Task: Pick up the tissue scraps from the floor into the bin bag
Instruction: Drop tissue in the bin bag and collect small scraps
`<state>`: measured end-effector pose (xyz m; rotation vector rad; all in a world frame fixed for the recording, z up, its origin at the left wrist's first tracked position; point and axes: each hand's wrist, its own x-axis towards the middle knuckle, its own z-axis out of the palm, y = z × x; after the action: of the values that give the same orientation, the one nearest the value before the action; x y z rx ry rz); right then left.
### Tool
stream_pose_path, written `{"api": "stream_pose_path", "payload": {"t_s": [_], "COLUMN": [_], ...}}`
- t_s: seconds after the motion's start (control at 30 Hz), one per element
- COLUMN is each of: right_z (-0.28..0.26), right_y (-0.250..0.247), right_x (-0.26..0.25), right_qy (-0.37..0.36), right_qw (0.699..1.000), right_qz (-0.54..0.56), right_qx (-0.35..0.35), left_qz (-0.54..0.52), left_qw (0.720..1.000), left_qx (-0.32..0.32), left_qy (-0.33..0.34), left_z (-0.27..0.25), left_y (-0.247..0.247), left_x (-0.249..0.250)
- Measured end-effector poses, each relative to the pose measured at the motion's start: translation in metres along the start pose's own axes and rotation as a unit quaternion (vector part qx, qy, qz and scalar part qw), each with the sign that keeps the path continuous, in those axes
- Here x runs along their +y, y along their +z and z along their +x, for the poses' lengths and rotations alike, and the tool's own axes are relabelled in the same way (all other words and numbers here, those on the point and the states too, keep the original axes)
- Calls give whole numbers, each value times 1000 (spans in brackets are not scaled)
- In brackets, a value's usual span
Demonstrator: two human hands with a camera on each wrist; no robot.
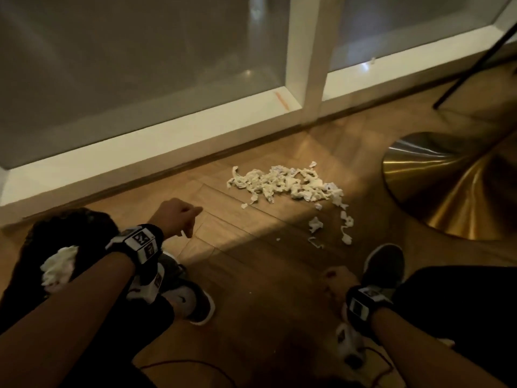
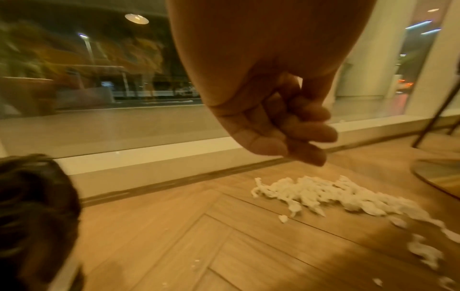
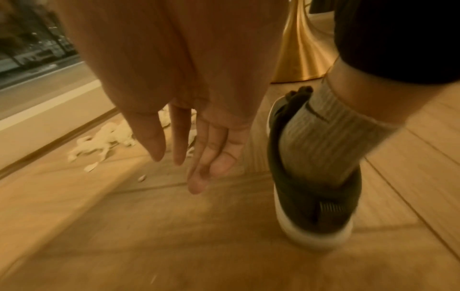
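Neither grip has hold of a scrap. On the left hand [image 2: 268,118] the fingers [image 2: 311,135] are curled in against the thumb, bunched and pointing down at the floor; nothing shows between them in the left wrist view, though the head view has a pale sliver just under this hand [image 1: 176,217] that is too small to name. The right hand [image 3: 189,126] hangs slack, fingers long and nearly straight, a little apart, tips toward the boards and holding nothing.

The tissue scraps [image 1: 285,182] lie on the wooden floor [image 1: 251,275] ahead of both hands and apart from them, close to the dark skirting strip under the window frame [image 1: 156,147]. The heap is a loose, elongated drift whose long axis runs roughly along the window wall, left to right in the head view; at its right end a thinner trail of separate bits [image 1: 345,228] bends back toward the person. The pieces are white, soft, torn and twisted into crumpled strands, with a few crumbs scattered short of the heap.

The floor is warm brown planks laid in herringbone, smooth with a dull sheen. Right of the scraps stands a flared, brushed gold-coloured metal base [image 1: 447,191], near the trail's end but not touching it. A black crinkled bin bag [image 1: 70,228] sits by the left forearm, white tissue [image 1: 58,264] showing at its mouth. Dark shoes with pale soles [image 3: 318,196] and a ribbed grey sock [image 3: 323,133] stand on the planks.
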<state>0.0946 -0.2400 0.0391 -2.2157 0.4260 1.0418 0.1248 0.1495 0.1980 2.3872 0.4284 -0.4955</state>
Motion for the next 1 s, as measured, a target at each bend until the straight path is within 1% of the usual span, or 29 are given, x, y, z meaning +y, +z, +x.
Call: {"api": "stream_pose_path", "payload": {"t_s": [0.13, 0.2, 0.27, 0.37, 0.43, 0.47, 0.57, 0.63, 0.7, 0.87, 0.9, 0.97, 1.0], "right_z": [30, 48, 73, 100, 122, 131, 159, 176, 189, 208, 214, 220, 222], "right_y": [-38, -51, -65, -82, -94, -101, -115, -115, -112, -103, -106, -115, -120], "right_x": [3, 4, 10, 15, 17, 15, 11, 8, 7, 0, -4, -15, -19], "right_qy": [14, 9, 1, -21, -34, -33, -34, -34, -45, -73, -82, -86, -94], "right_qw": [999, 996, 994, 982, 964, 956, 944, 942, 943, 950, 950, 944, 944], "right_qz": [-5, -45, -70, -148, -226, -257, -311, -324, -319, -296, -297, -320, -315], "right_qx": [50, 71, 86, 117, 138, 139, 105, 84, 78, 73, 59, 6, -5], "left_qz": [28, 51, 94, 187, 223, 240, 276, 265, 257, 231, 231, 230, 227], "left_qw": [995, 992, 986, 966, 951, 944, 929, 927, 922, 912, 907, 900, 898], "left_qx": [-78, -95, -112, -137, -165, -180, -189, -203, -222, -231, -238, -245, -246], "left_qy": [51, 61, 75, 115, 134, 139, 155, 171, 188, 248, 259, 278, 285], "left_z": [38, 52, 76, 108, 123, 130, 151, 165, 177, 190, 192, 196, 200], "left_y": [58, 85, 123, 182, 221, 240, 291, 317, 336, 355, 356, 356, 356], "left_x": [39, 49, 61, 76, 85, 91, 104, 107, 108, 113, 114, 113, 113]}}
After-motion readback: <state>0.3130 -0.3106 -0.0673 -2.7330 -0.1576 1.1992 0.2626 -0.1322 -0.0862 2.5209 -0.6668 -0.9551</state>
